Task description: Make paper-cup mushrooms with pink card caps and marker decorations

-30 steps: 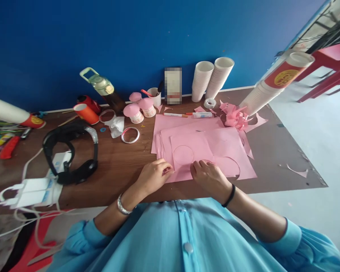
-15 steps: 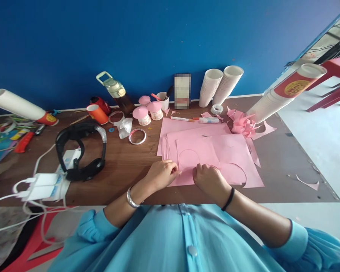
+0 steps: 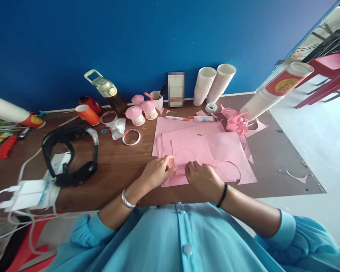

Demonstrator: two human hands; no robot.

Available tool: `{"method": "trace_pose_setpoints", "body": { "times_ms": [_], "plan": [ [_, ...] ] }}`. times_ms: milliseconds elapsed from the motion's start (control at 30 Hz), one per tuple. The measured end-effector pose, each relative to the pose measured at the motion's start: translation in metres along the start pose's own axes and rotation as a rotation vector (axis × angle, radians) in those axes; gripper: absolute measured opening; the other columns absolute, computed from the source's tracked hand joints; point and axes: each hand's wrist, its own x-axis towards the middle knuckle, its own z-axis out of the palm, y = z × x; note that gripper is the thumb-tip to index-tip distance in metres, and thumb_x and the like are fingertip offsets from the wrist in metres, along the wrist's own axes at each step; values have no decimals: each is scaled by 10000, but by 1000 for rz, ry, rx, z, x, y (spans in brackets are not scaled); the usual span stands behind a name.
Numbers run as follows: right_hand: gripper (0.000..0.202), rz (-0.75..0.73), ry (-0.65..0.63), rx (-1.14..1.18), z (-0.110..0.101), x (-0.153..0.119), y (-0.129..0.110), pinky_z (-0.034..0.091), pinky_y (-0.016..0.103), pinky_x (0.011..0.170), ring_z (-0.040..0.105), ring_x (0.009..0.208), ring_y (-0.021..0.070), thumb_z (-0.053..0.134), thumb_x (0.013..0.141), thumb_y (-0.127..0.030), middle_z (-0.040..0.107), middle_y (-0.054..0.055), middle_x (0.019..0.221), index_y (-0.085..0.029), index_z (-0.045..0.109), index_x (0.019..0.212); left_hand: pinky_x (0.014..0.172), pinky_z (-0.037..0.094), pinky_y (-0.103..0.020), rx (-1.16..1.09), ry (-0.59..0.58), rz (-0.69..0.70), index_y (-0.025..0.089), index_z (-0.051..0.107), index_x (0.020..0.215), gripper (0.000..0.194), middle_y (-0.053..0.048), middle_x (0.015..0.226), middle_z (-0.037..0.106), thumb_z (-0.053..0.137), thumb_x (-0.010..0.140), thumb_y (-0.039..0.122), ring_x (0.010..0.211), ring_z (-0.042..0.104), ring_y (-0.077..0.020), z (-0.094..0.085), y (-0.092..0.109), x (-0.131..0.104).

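Observation:
Pink paper sheets (image 3: 223,147) lie in overlapping layers on the brown table. A circle outline shows on the top sheet (image 3: 184,155), and a curved cut edge runs through the paper farther right. My left hand (image 3: 157,172) rests at the left front edge of that sheet, thumb and fingers slightly apart, with the paper's edge by the fingertips. Just right of it, my right hand (image 3: 202,177) has its fingers curled down on the paper; what they pinch, if anything, is hidden.
Behind the sheets are markers (image 3: 177,118), small pink-topped cups (image 3: 134,114), stacked white cups (image 3: 204,87) and a phone (image 3: 176,89). Crumpled pink paper (image 3: 236,121) sits at right. A tape roll (image 3: 131,137), black headset (image 3: 70,155) and power strip (image 3: 35,193) stand left.
The view has shifted, so the table's things appear farther left. My left thumb and fingers have spread a little. My right hand stays curled on the paper.

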Motion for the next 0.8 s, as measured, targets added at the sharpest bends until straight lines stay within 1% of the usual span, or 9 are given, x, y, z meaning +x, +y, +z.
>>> {"method": "trace_pose_setpoints", "body": {
  "times_ms": [100,233,300,367,467,567,667,733,800],
  "plan": [
    [269,1,69,11,1,2,3,482,330,582,643,930,276,428,964,-39,675,185,1013,-77,655,1103,768,555,-345,54,71,1,155,489,1441,554,-57,929,771,622,956,389,877,747,-255,-3,-3,16],
    [250,15,26,62,0,12,8,481,307,559,640,955,274,442,963,-32,679,184,1033,-103,672,1031,1057,504,-452,159,293,113,137,475,1409,621,-199,1335,644,742,876,313,1271,617,-334,-8,-4,55],
    [253,10,8,72,-2,16,10,486,308,555,648,949,277,440,967,-37,682,191,1041,-100,675,1035,1093,476,-480,192,269,127,128,470,1392,670,-218,1349,614,792,833,308,1291,585,-351,-11,-3,75],
    [265,-10,-4,73,-5,18,10,493,318,560,660,930,279,428,972,-40,686,195,1039,-91,677,1050,1039,508,-453,198,237,118,125,477,1370,667,-200,1286,635,800,823,330,1226,617,-337,-13,-1,89],
    [265,-38,-19,87,-8,17,8,483,321,566,676,901,272,427,972,-42,695,187,1012,-86,680,1038,928,547,-398,188,201,96,132,537,1268,549,-166,1199,657,782,833,360,1113,663,-307,-17,1,100],
    [260,-39,-14,118,-8,16,16,456,309,586,684,909,256,431,984,-59,703,168,1002,-106,685,1010,897,545,-382,177,181,75,160,585,1160,410,-154,1203,642,758,842,352,1084,669,-297,-22,4,103],
    [263,75,17,160,-6,18,50,444,302,639,687,958,241,432,1041,-199,711,143,1071,-144,686,1080,870,539,-367,150,151,74,197,616,1043,249,-112,1138,656,722,842,301,1009,680,-272,-24,8,105],
    [296,308,17,137,-3,21,86,448,308,678,687,987,244,422,1055,-269,701,147,1168,-150,670,1164,855,533,-354,121,134,83,210,620,971,152,-87,1074,674,684,838,247,966,681,-256,-25,10,107],
    [305,481,-1,100,0,21,124,451,315,710,677,1049,268,436,1028,-214,685,173,1219,-123,642,1234,833,526,-347,83,128,91,213,618,960,140,-70,992,694,656,826,199,923,683,-249,-24,13,108]
  ]
}}
